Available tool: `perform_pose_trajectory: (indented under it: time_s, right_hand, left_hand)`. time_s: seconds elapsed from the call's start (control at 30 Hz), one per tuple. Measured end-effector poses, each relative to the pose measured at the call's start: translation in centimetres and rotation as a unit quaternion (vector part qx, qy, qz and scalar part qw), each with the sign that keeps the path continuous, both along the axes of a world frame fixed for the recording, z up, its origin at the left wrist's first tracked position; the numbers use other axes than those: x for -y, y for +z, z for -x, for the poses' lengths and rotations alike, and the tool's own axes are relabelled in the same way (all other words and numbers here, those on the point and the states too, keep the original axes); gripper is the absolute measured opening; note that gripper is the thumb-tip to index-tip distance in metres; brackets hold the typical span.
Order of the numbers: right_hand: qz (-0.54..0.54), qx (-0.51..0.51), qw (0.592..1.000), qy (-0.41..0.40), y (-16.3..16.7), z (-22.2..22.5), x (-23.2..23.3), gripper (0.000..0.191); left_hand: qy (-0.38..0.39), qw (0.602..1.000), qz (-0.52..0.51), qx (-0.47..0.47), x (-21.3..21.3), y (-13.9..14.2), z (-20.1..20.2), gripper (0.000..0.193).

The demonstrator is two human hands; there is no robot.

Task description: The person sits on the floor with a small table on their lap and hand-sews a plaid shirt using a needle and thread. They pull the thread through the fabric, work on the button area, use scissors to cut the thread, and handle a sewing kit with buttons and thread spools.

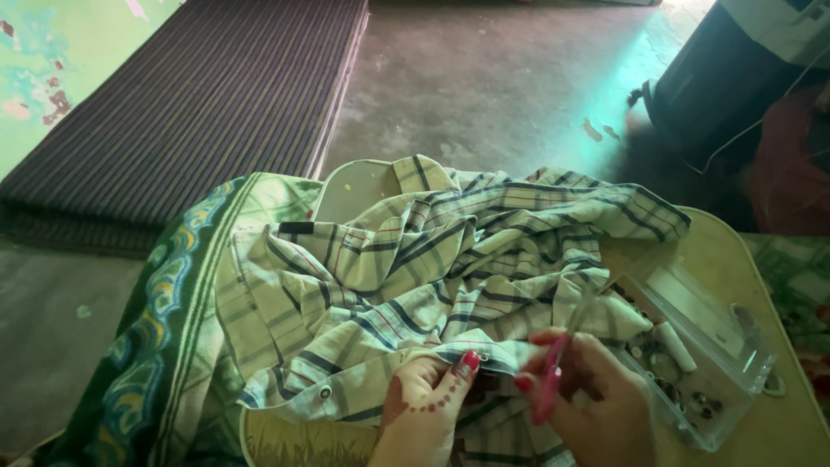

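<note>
A crumpled plaid shirt (432,259) in pale green with dark and red stripes lies over a small round table (735,251). My left hand (428,406), nails painted red, pinches a fold of the shirt's edge near the bottom of the view. My right hand (596,402) holds small pink-handled scissors (553,376) with the blades pointing up against the same fold. The two hands almost touch. A dark button shows on the shirt's hem, left of my left hand.
A clear plastic box (705,363) with buttons, a white spool and small sewing bits sits on the table right of my hands. A green patterned cloth (164,329) drapes at the left. A striped mat (199,104) lies on the concrete floor. A dark cylinder (735,78) stands at the upper right.
</note>
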State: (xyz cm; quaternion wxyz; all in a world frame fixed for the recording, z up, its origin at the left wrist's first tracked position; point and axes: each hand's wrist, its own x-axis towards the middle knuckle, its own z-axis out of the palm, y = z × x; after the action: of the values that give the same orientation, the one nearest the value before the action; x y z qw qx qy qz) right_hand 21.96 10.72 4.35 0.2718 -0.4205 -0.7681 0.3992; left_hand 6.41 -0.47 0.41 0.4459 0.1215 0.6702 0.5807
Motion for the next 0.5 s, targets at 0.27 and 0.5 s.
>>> perform_pose_trajectory:
  time_s: [0.27, 0.5]
  right_hand:
    - [-0.233, 0.129, 0.961, 0.072, 0.4, -3.0, 0.2, 0.065]
    - [-0.223, 0.255, 0.935, 0.108, -0.6, -3.3, -0.2, 0.076]
  left_hand:
    - [0.003, 0.994, -0.079, 0.082, 0.0, 0.3, 0.0, 0.033]
    - [0.004, 0.992, -0.107, 0.062, 0.3, -1.9, -0.1, 0.035]
